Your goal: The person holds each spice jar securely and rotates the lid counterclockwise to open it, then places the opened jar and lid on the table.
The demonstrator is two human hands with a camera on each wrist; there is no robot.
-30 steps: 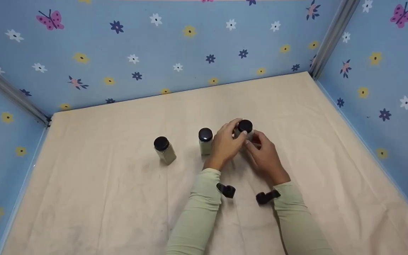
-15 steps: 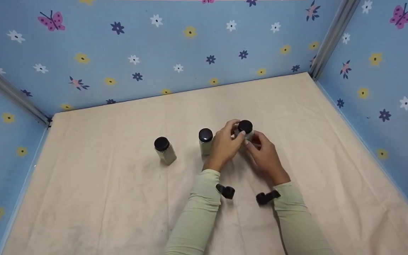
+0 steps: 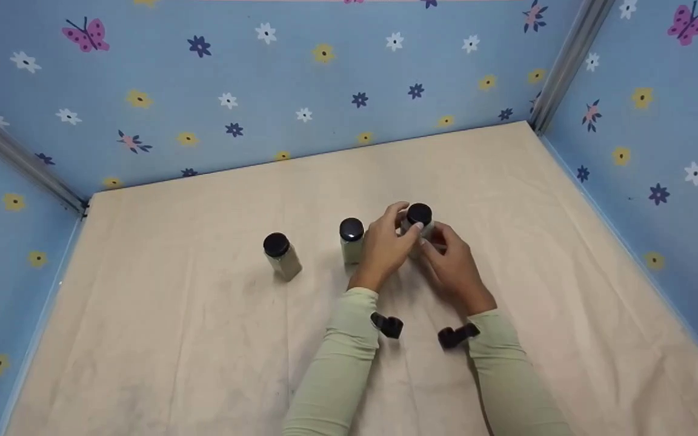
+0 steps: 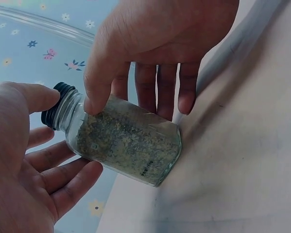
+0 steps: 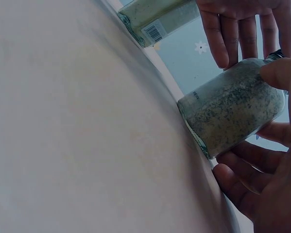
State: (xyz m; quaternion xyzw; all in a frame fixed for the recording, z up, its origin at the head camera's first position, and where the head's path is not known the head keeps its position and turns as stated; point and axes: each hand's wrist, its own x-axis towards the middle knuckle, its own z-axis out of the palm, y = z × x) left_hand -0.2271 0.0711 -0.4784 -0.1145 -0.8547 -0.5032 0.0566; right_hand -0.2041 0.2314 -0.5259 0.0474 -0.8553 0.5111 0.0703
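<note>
A glass spice jar (image 3: 419, 214) with a black screw cap stands upright on the cloth, between both hands. Greenish-grey dried flakes fill most of it, as the left wrist view shows on the jar body (image 4: 130, 138). My left hand (image 3: 387, 247) grips it at the top, thumb against the black cap (image 4: 53, 114) and fingers behind. Lower down, my right hand (image 3: 458, 266) holds the glass body, its thumb on the near side and its fingers round the other side. The jar's base is hidden by the hands in the head view.
Just left of my left hand stands a second black-capped jar (image 3: 352, 245); its barcode label (image 5: 154, 32) shows in the right wrist view. Farther left is a third jar (image 3: 283, 260). Beige cloth (image 3: 203, 339) covers the table, and blue flowered panels (image 3: 300, 79) enclose it.
</note>
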